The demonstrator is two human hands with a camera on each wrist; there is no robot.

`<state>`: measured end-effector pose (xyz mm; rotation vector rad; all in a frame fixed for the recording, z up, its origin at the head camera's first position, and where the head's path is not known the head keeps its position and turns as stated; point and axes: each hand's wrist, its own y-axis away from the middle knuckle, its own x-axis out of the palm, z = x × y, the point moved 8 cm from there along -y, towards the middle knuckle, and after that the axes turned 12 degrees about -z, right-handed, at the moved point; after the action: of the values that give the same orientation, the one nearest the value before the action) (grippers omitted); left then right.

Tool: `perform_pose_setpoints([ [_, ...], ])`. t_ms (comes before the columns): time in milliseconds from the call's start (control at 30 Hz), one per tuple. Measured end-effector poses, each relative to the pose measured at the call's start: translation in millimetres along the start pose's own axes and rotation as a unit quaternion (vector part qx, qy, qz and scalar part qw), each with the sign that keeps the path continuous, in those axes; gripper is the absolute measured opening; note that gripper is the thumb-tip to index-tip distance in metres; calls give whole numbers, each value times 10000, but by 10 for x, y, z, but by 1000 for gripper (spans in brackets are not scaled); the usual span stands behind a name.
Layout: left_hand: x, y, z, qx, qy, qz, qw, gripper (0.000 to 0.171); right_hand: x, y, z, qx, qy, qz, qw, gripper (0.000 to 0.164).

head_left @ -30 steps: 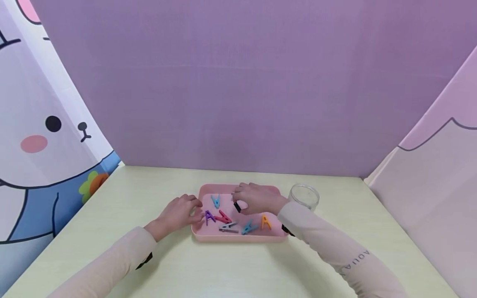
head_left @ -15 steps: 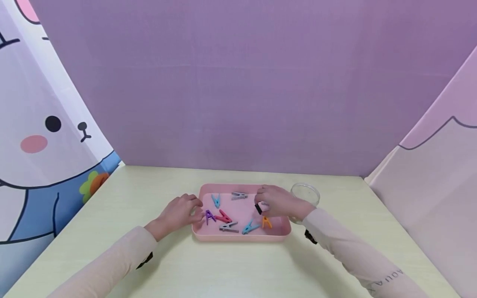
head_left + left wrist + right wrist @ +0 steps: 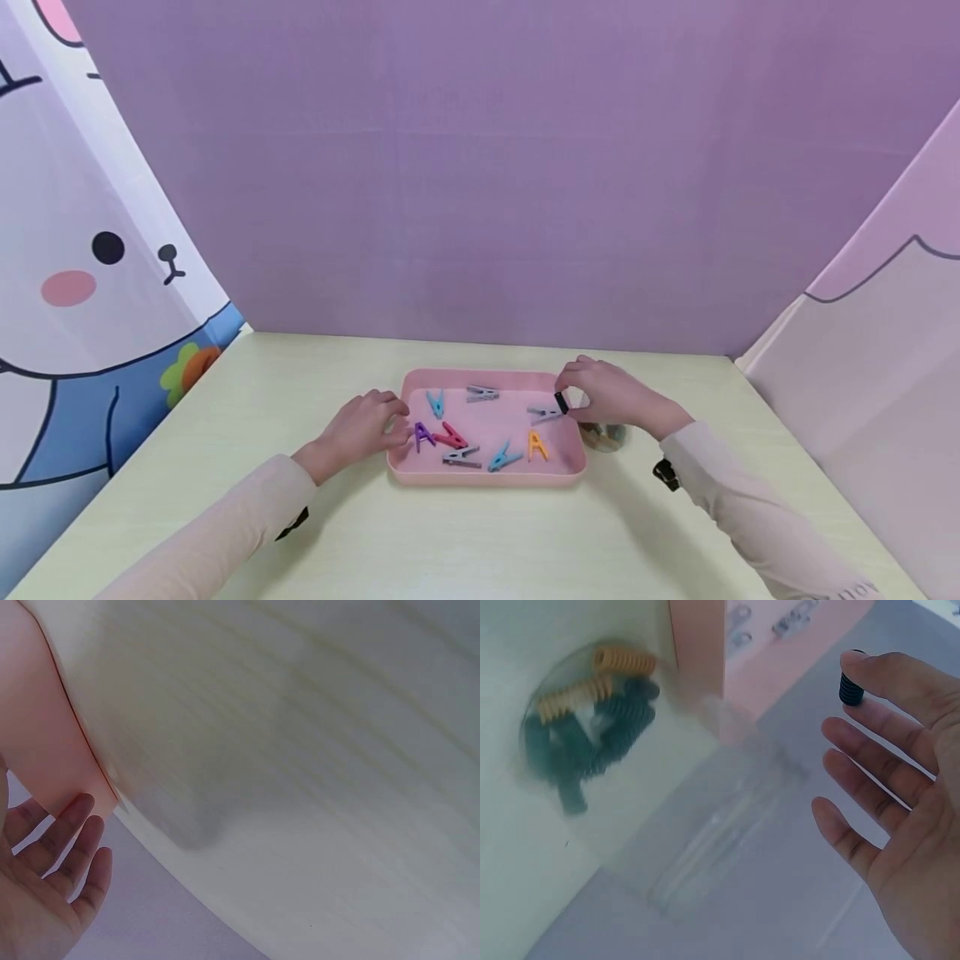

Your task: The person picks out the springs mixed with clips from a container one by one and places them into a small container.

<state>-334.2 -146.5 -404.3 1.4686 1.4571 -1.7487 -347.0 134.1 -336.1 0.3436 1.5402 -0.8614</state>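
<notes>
My right hand (image 3: 611, 396) pinches a dark coil spring (image 3: 852, 681) between thumb and forefinger, with the other fingers spread. It is over the right side of the pink tray (image 3: 487, 480) and beside a clear jar (image 3: 727, 832). Tan springs (image 3: 626, 661) and green springs (image 3: 626, 720) lie inside that jar, which the hand mostly covers in the head view. My left hand (image 3: 363, 432) rests at the tray's left rim, fingers loosely bent and holding nothing. Nearest to it in the tray is a purple clip (image 3: 423, 437).
Several more clips lie spread in the tray, among them a red clip (image 3: 452, 435), a yellow clip (image 3: 537, 446), blue clips (image 3: 504, 457) and grey clips (image 3: 482, 393). Behind the pale table (image 3: 450, 542) stands a purple cloth wall (image 3: 480, 183).
My right hand has moved right across the tray toward the jar with the spring pinched, uncovering the grey clips at the back and right. The left hand has stayed put.
</notes>
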Motion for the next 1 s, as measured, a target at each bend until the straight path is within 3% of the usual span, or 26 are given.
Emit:
perform_pose_setpoints([
  [300,10,2,3,-27,20,25,10000,33,-208,141,-256,162,-14,-423,9990,28],
  [567,-12,-2,-20,94,-11,-118,9999,31,-274,275,-437,348,83,-689,9970,30],
  [1000,9,-14,0,-103,-79,88,9999,34,-135,414,-714,913,100,-698,9933,29],
])
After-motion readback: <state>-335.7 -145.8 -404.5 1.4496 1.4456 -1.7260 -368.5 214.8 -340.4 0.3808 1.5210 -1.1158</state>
